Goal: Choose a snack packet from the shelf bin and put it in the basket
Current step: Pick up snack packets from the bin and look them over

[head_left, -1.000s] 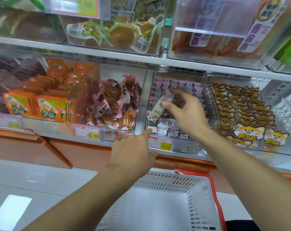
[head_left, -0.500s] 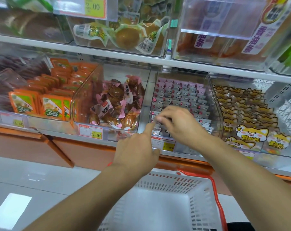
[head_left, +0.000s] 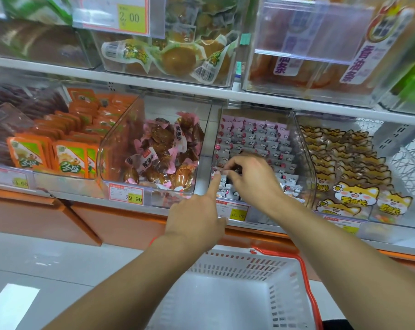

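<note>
A clear shelf bin holds rows of small pink-and-white snack packets. My right hand is low at the front of this bin, its fingers curled and pinching one small packet among the front rows. My left hand is just below and left of it. Its index finger points up and touches the bin's front left corner beside that packet, and its other fingers are folded and hold nothing. The white basket with an orange handle sits below both arms; what shows of it has nothing in it.
Neighbouring bins hold brown snacks in pink wrappers, orange packets and cat-print packets. Price tags line the shelf edge. An upper shelf with more bins overhangs. The pale floor is at lower left.
My right hand, which held a packet up over the bin a second ago, has come down to the front rows. My left hand has risen slightly, its index finger now at the bin front.
</note>
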`<state>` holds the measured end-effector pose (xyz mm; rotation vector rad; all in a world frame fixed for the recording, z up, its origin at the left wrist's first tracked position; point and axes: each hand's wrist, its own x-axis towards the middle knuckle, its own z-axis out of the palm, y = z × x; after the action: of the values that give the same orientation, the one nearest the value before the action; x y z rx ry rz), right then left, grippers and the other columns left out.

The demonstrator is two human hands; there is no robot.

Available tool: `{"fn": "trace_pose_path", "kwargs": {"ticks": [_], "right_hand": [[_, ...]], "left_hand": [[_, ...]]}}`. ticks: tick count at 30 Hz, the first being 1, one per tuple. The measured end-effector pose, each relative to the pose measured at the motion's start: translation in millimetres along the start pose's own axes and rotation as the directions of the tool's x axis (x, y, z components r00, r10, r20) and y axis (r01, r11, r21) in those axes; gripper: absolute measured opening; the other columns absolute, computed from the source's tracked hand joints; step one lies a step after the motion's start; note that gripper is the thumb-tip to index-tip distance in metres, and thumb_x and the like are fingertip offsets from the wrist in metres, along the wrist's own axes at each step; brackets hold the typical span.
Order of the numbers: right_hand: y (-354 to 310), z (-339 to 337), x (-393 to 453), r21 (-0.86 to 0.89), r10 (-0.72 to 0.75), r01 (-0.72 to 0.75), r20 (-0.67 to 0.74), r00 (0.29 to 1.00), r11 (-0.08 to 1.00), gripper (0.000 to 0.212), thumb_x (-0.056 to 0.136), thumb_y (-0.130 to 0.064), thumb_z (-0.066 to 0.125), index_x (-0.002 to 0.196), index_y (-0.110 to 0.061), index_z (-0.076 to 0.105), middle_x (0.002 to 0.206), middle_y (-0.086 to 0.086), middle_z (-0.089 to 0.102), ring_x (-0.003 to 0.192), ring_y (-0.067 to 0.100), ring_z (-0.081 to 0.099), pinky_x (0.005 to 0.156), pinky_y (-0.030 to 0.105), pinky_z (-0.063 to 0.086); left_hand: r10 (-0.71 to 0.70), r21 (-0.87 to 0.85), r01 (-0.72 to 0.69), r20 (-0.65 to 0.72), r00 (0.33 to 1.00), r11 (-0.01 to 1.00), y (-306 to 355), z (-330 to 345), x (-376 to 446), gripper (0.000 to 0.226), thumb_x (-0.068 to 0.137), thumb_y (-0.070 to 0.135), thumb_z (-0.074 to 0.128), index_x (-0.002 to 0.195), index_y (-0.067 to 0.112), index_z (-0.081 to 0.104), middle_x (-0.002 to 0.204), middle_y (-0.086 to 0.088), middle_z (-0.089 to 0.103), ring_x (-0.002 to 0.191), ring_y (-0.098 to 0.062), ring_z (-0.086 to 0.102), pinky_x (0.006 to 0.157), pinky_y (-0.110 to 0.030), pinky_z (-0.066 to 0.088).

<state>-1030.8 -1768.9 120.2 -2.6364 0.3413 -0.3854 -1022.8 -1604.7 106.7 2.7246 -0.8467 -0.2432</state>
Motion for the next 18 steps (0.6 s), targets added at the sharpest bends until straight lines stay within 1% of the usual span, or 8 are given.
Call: {"fn": "trace_pose_path", "kwargs": {"ticks": [3,4,6,8,10,12,15,18], "right_hand": [[-4.1,-3.8,1.0,0.177,0.097,-0.081,-0.086,0.992,0.981,0.005,0.098,-0.026,0.063,0.095,-0.026,0.067,0.082,-0.016,0.064,0.077,0.006,0.061,0.073,0.029,0.050],[-6.3,-7.4,1.7,0.243,0.133,-0.099,-0.126,0.983,0.965,0.005,0.099,-0.024,0.062,0.097,-0.025,0.066,0.083,-0.016,0.063,0.078,0.006,0.061,0.074,0.029,0.051],[-10.1,-17.2,1.9,0.399,0.200,-0.109,-0.194,0.960,0.910,0.008,0.101,-0.018,0.057,0.099,-0.025,0.060,0.091,-0.014,0.066,0.086,0.008,0.065,0.084,0.033,0.056],[-13.5,-27.4,-0.3,0.552,0.289,-0.114,-0.240,0.927,0.826,0.013,0.103,-0.018,0.053,0.097,-0.028,0.056,0.099,-0.007,0.069,0.091,0.017,0.069,0.087,0.043,0.058],[-14.9,-36.6,-5.7,0.655,0.372,-0.105,-0.284,0.884,0.749,0.016,0.105,-0.020,0.051,0.095,-0.031,0.053,0.099,-0.006,0.070,0.083,0.019,0.073,0.080,0.046,0.061],[-13.2,-43.4,-13.9,0.730,0.427,-0.095,-0.284,0.858,0.677,0.016,0.106,-0.020,0.049,0.094,-0.030,0.052,0.090,-0.010,0.072,0.074,0.014,0.075,0.076,0.044,0.063],[-6.4,-49.9,-28.8,0.763,0.468,-0.129,-0.244,0.849,0.633,0.013,0.108,-0.022,0.046,0.097,-0.027,0.052,0.087,-0.016,0.074,0.072,0.015,0.076,0.079,0.047,0.062],[0.1,-56.1,-44.4,0.802,0.501,-0.133,-0.224,0.836,0.582,0.012,0.108,-0.021,0.045,0.099,-0.022,0.052,0.089,-0.006,0.075,0.074,0.014,0.076,0.082,0.048,0.061]], "left_hand": [[-0.012,0.015,0.012,0.012,1.000,1.000,-0.9,-3.2,0.8,0.093,0.093,0.047,0.062,0.158,0.044,-0.005,0.074,0.005,0.053,0.078,-0.025,0.060,0.067,-0.034,0.039],[-0.016,0.014,0.016,0.002,1.000,1.000,-0.8,-4.1,0.7,0.090,0.093,0.047,0.062,0.158,0.044,0.000,0.077,0.004,0.054,0.083,-0.026,0.062,0.068,-0.034,0.040],[-0.017,0.011,0.017,-0.013,1.000,1.000,0.3,-5.3,-0.3,0.088,0.092,0.048,0.062,0.158,0.042,0.004,0.081,0.003,0.055,0.088,-0.027,0.064,0.069,-0.034,0.040],[-0.008,0.010,0.008,-0.018,1.000,1.000,1.5,-5.6,-1.2,0.088,0.092,0.048,0.062,0.158,0.042,0.004,0.078,0.004,0.056,0.081,-0.025,0.061,0.069,-0.034,0.041],[0.007,0.004,-0.007,-0.039,0.999,1.000,2.4,-6.0,-1.4,0.089,0.092,0.049,0.063,0.158,0.042,0.003,0.069,0.008,0.055,0.072,-0.021,0.058,0.066,-0.033,0.042],[0.020,0.000,-0.020,-0.070,0.997,1.000,2.2,-6.5,-1.1,0.089,0.093,0.050,0.062,0.158,0.042,0.002,0.063,0.010,0.055,0.066,-0.018,0.058,0.061,-0.031,0.042],[0.029,-0.012,-0.030,-0.091,0.995,0.999,1.5,-7.2,-1.5,0.088,0.093,0.052,0.062,0.158,0.042,0.004,0.064,0.010,0.058,0.071,-0.019,0.061,0.059,-0.032,0.041],[0.037,-0.051,-0.044,-0.126,0.991,0.998,3.1,-9.3,-4.3,0.084,0.093,0.053,0.062,0.156,0.044,0.008,0.071,0.010,0.066,0.079,-0.017,0.065,0.062,-0.032,0.047]]}}
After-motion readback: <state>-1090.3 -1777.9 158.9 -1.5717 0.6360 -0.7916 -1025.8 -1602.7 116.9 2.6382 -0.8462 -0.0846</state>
